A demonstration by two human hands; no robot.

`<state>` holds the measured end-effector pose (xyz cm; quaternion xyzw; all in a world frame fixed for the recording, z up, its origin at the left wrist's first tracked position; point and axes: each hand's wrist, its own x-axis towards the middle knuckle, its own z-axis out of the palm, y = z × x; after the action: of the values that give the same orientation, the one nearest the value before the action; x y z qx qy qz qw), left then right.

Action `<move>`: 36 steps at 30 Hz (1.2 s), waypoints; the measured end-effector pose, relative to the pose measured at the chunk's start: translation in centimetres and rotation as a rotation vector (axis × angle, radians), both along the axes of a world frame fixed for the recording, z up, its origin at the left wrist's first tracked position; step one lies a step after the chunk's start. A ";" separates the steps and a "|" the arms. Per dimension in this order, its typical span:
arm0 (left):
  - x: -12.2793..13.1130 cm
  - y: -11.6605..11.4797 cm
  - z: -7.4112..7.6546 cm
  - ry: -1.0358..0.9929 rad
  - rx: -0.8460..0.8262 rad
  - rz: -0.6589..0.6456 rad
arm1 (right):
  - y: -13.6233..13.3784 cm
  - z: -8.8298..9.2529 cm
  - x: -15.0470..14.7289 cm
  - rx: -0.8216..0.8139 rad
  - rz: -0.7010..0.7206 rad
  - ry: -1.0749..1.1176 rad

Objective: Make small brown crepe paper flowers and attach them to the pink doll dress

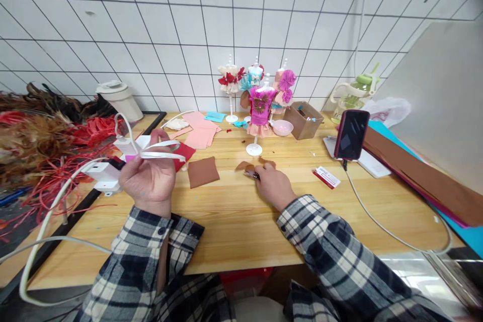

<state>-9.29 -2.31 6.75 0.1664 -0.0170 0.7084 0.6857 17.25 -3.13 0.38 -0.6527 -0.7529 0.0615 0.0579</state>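
Ribbon (164,155), white and narrow, is pinched between the thumb and fingers of the left hand (151,176), which is raised palm up at the left of the frame, its two strands pointing toward the middle. Near the centre, the right hand (274,185) is closed around a small metal tool (251,174), whose exact kind cannot be told because the fingers cover most of it. Its tip lies against a scrap of brown paper (244,166) on the wooden table (234,226). Between the two hands, a brown square (204,172) lies flat, with a red sheet (184,155) just beyond the left hand and pink sheets (199,133) farther up the frame. In the upper middle, a dress form (261,110) in magenta stands upright on a white base, in front of three other decorated forms; a pink bowl (283,127) and a brown box (304,119) are beside them. At the right, a phone (351,135) stands upright with a cable attached, and a red-and-white card (326,177) lies near it. Feathers (41,148) and red strands fill the left edge.
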 end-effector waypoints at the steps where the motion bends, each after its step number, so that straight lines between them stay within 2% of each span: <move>1: -0.3 -0.2 0.1 -0.033 0.013 0.012 | 0.0 -0.2 0.1 -0.018 -0.007 -0.014; 3: -0.7 -0.5 0.3 -0.054 0.023 0.044 | 0.1 -0.6 0.1 -0.038 -0.007 -0.019; 5: -0.5 -0.6 0.4 -0.020 0.011 0.066 | 0.3 -0.9 -0.3 0.011 0.032 0.002; 9: 0.8 -0.7 0.3 0.104 -0.052 0.033 | 1.5 -1.6 -2.3 0.168 0.227 0.116; 12: 1.6 -0.8 0.1 0.192 -0.076 0.008 | 2.9 -2.3 -4.2 0.170 0.397 0.240; 14: 1.9 -0.8 -0.1 0.260 -0.091 -0.014 | 3.8 -2.5 -5.2 0.184 0.458 0.333; 17: 2.4 -0.5 -0.6 0.401 -0.108 -0.052 | 4.6 -2.2 -5.5 0.284 0.424 0.506; 20: 2.9 0.0 -1.4 0.597 -0.123 -0.066 | 4.8 -1.6 -4.5 0.355 0.356 0.673; 28: 3.9 0.6 -3.6 0.831 -0.138 -0.179 | 3.8 -1.1 -1.3 0.074 0.119 0.925; 32: 4.9 0.2 -3.8 1.019 -0.132 -0.337 | 1.5 -0.1 -0.7 -0.109 0.216 1.126; 36: 6.6 0.7 -3.2 1.248 -0.072 -0.522 | 0.0 0.6 -0.1 -0.021 0.209 1.175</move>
<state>-2.72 -1.58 3.50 0.5118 0.3661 0.2908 0.7207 17.14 -3.09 0.95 -0.4323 -0.6544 0.4249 0.4520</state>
